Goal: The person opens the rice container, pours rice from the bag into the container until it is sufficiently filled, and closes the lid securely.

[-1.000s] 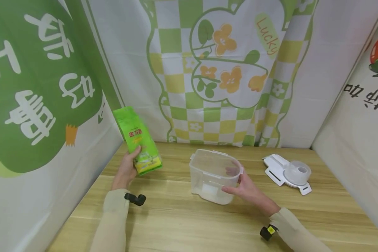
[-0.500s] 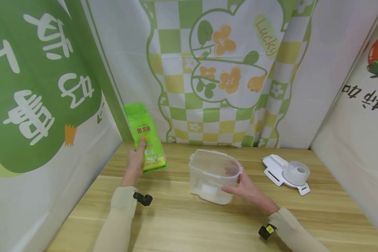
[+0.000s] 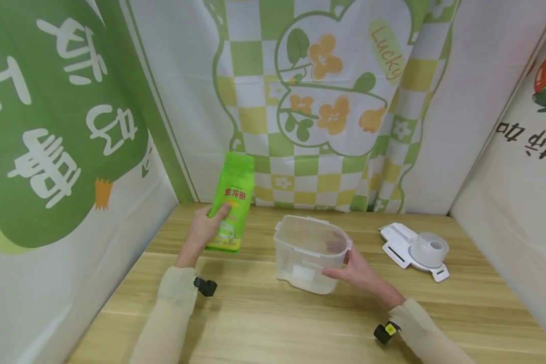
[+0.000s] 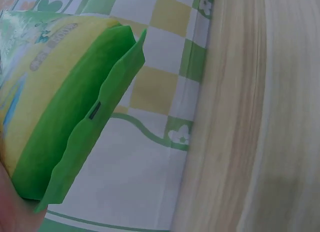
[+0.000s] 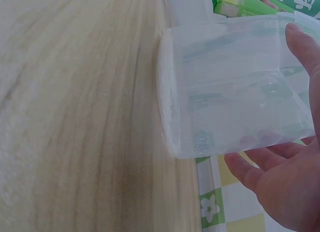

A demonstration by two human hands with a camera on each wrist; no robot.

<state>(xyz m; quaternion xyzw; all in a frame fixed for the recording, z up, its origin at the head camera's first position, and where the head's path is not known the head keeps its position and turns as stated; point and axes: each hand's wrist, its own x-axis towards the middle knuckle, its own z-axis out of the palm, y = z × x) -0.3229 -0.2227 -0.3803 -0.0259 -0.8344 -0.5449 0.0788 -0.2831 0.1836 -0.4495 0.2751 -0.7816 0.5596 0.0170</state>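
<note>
My left hand (image 3: 205, 228) grips a green, yellow-bottomed food bag (image 3: 237, 194) with red printed characters, thumb across its front. The bag is held up above the table's back left, leaning slightly right. In the left wrist view, the sealed bottom of the bag (image 4: 75, 107) shows, with a bit of skin at lower left. My right hand (image 3: 357, 270) holds the right end of a clear open-topped plastic container (image 3: 300, 253), thumb on the near side and fingers behind. That container (image 5: 230, 87) rests on the table in the right wrist view. Its contents look bare.
A white lid (image 3: 398, 240) with a clear round cup (image 3: 429, 249) on it lies on the wood-grain table (image 3: 273, 328) to the right. Printed cloth (image 3: 318, 182) hangs behind the table, and cloth walls stand on both sides.
My left hand has carried the bag to the right, nearer the container. The bag has turned from leaning left to leaning slightly right. My right hand and the container have stayed put.
</note>
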